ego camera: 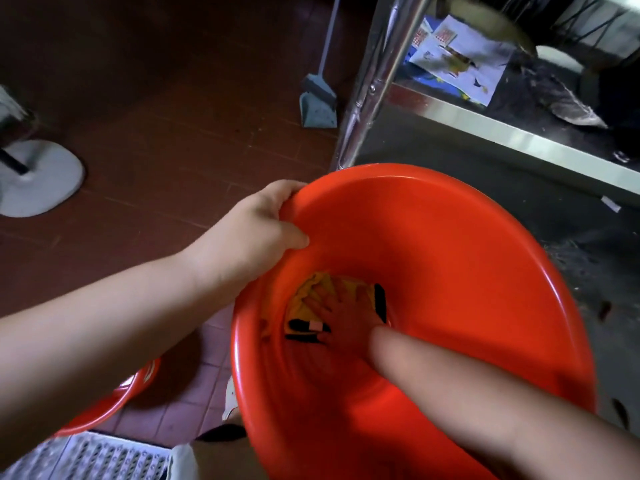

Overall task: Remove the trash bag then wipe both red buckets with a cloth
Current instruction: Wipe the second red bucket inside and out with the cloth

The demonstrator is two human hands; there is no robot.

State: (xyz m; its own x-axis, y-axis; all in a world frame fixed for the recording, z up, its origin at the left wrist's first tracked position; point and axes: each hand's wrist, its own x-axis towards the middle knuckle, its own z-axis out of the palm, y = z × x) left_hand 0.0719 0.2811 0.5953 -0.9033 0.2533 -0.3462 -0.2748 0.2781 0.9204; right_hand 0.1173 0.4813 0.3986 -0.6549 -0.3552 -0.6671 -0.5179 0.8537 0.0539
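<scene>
Red plastic bucket [450, 271], tilted toward the camera above a brown tiled floor [156, 98], is gripped at its left rim by the left hand [256, 230], fingers hidden behind the lip. Deep inside, the right hand [343, 313] presses flat, fingers spread, on a yellow cloth with black stripes [311, 306], partly covered. A second red bucket [114, 400] is cut off at lower left, its white marking unreadable. Printed papers [457, 60] on the steel shelf are too blurred to read.

Glossy smooth plastic red bucket [450, 258]; soft yellow cloth [311, 296]; shiny metal table leg [374, 81].
</scene>
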